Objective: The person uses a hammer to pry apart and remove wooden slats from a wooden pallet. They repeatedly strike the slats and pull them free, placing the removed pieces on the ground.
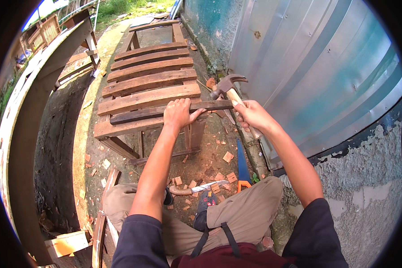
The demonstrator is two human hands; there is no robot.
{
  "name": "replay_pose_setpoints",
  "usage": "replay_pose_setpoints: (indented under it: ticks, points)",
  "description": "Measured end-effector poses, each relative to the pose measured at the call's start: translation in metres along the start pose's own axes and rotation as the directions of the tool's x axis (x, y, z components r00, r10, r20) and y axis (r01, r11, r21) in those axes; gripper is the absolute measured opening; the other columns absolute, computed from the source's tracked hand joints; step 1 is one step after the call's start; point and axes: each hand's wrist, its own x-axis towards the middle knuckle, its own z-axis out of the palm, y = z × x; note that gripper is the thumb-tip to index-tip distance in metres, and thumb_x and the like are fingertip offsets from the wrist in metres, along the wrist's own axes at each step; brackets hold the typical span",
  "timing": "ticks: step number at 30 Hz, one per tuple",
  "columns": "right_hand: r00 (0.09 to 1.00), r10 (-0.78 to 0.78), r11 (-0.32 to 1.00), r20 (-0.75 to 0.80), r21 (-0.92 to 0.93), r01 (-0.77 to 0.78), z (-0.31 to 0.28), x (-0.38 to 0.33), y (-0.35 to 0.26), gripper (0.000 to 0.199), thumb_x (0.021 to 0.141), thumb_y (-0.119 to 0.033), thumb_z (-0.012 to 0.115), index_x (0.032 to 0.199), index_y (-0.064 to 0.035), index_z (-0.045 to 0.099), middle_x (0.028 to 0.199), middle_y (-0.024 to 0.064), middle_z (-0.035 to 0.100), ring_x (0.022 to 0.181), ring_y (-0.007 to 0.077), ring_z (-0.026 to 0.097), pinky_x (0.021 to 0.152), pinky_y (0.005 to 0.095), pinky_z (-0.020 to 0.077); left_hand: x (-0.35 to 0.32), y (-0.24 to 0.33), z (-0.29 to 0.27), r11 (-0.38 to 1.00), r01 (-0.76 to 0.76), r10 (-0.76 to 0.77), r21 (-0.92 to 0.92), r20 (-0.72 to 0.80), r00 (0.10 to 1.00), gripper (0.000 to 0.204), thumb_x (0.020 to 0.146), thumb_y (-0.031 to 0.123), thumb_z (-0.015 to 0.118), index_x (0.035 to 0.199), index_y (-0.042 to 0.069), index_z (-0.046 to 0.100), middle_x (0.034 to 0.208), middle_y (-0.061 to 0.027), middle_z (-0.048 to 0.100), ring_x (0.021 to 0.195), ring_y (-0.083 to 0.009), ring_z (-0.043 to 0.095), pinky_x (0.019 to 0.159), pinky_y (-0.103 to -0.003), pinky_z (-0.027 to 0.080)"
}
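Observation:
A slatted wooden bench frame (149, 99) stands in front of me, with several crosswise slats along its top. Across its near end lies a dark, narrow wooden slat (138, 115), its right end sticking out past the frame. My left hand (178, 114) is closed over the middle of this slat, thumb stretched along it. My right hand (253, 117) grips the wooden handle of a claw hammer (230, 85) beside the slat's right end. The hammer's head points up and away from me, above the slat. Whether the right fingers also touch the slat end, I cannot tell.
A handsaw (243, 163) with an orange handle and a large knife (201, 187) lie on the ground near my feet among wood chips (228, 157). Corrugated metal sheeting (308, 67) rises close on the right. A long wooden piece (100, 228) lies by my left knee.

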Motion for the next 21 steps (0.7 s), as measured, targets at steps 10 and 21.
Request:
replay_pose_setpoints:
  ticks: [10,21]
  points:
    - [0.986,0.132,0.802,-0.104,0.595,-0.044,0.085,-0.17,0.143,0.024,0.108,-0.031,0.05,0.11,-0.0077,0.052,0.069,0.0004,0.047,0.046,0.0084,0.043,0.038,0.0257,0.0374,0.032,0.001,-0.048,0.986,-0.081,0.075,-0.148,-0.044,0.996,0.066,0.093,0.066,0.056,0.089,0.001,0.07,0.089,-0.0202,0.069,0.084,-0.0416,0.068,0.071,-0.05,0.055]
    - [0.919,-0.103,0.946,0.381,0.323,-0.028,0.063,-0.205,0.092,0.031,0.106,-0.034,0.056,0.11,-0.0031,0.056,0.071,0.0004,0.054,0.05,0.0071,0.051,0.041,0.0263,0.043,-0.018,0.07,-0.161,0.655,0.312,0.129,-0.688,0.508,0.851,0.068,0.107,0.055,0.042,0.083,-0.003,0.068,0.059,-0.0021,0.054,0.058,-0.0112,0.053,0.056,-0.033,0.046]
